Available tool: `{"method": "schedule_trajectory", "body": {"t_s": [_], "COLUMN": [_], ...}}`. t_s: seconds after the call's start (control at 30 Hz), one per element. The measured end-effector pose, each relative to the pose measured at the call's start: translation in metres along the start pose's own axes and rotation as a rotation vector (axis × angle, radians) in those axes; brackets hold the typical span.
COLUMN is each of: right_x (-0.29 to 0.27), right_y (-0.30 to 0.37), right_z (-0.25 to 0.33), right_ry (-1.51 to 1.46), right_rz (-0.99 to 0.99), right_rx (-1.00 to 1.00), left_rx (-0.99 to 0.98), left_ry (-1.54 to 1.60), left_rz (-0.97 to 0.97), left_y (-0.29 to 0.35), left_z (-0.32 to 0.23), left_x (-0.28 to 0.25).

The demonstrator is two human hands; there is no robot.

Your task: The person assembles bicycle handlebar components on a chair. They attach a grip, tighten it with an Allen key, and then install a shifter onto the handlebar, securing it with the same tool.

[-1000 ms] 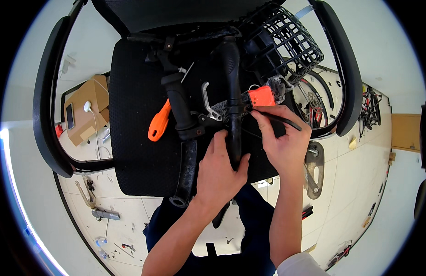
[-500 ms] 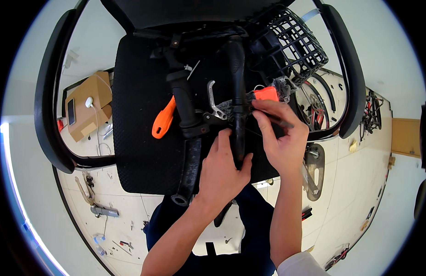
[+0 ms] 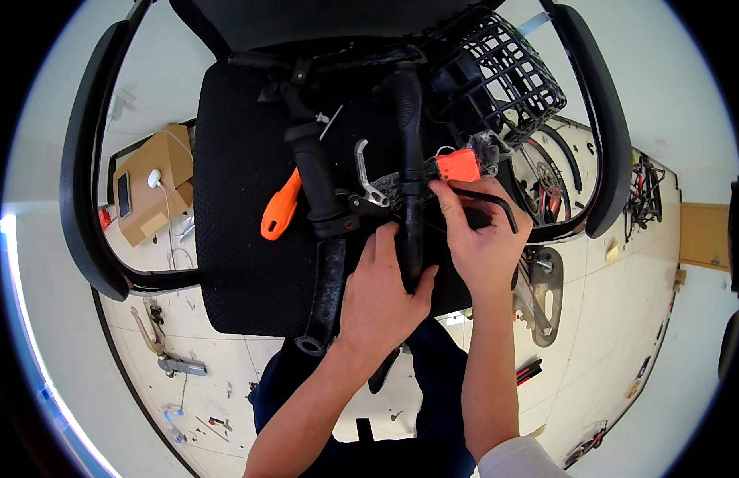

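A black bicycle handlebar (image 3: 412,215) lies on the chair seat, its dark grip (image 3: 408,99) at the far end. My left hand (image 3: 381,295) pinches its near end between thumb and fingers. In my right hand (image 3: 487,243) is a black L-shaped hex key (image 3: 509,213). Its bent arm sticks out above the hand; the other end points at the bar's side, and I cannot tell whether it sits in a bolt. A silver brake lever (image 3: 364,167) lies just left of the bar. Beside it is another black bar (image 3: 327,279) with a rubber grip (image 3: 314,171).
An orange tool handle (image 3: 280,211) lies on the seat (image 3: 238,263). At the right are an orange-red piece (image 3: 459,166) with clear plastic wrap and a black basket (image 3: 521,72). Armrests (image 3: 94,159) flank the seat. Bicycle parts and a cardboard box (image 3: 154,179) stand on the floor.
The hex key has turned in my right hand, so its bent arm now shows at the right. That hand has shifted slightly down and left; my left hand stays at the bar.
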State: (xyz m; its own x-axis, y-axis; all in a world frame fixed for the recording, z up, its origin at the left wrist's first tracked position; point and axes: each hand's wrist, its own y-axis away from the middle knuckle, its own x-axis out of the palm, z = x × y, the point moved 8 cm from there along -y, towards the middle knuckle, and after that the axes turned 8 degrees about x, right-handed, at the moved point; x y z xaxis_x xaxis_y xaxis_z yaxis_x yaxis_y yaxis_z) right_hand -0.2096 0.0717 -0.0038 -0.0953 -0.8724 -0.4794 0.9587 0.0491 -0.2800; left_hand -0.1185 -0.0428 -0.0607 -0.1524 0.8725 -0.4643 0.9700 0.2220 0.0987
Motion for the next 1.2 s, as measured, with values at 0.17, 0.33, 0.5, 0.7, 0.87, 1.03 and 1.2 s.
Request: {"method": "schedule_trajectory", "body": {"t_s": [0.17, 0.33, 0.5, 0.7, 0.87, 1.03, 1.2], "right_x": [0.004, 0.004, 0.009, 0.018, 0.013, 0.007, 0.013], "right_y": [0.004, 0.004, 0.003, 0.006, 0.006, 0.004, 0.002], "right_z": [-0.013, -0.015, -0.004, 0.011, -0.002, -0.006, 0.002], "right_ry": [-0.056, 0.062, -0.094, -0.067, -0.056, 0.049, -0.095], "right_rz": [0.001, -0.005, -0.067, 0.147, 0.101, 0.123, 0.155], "right_rx": [0.138, 0.192, 0.025, -0.125, -0.065, 0.04, -0.049], "left_rx": [0.174, 0.542, 0.812, 0.541, 0.613, 0.658, 0.632], "left_ry": [-0.093, 0.095, 0.044, 0.16, 0.138, 0.058, -0.035], "left_rz": [-0.192, -0.432, -0.552, -0.592, -0.546, -0.492, -0.455], "left_y": [-0.001, -0.002, -0.006, -0.027, -0.03, -0.031, -0.035], "left_z": [-0.022, -0.057, -0.083, -0.064, -0.062, -0.069, -0.075], "left_x": [-0.016, -0.03, -0.038, -0.046, -0.04, -0.037, -0.041]}}
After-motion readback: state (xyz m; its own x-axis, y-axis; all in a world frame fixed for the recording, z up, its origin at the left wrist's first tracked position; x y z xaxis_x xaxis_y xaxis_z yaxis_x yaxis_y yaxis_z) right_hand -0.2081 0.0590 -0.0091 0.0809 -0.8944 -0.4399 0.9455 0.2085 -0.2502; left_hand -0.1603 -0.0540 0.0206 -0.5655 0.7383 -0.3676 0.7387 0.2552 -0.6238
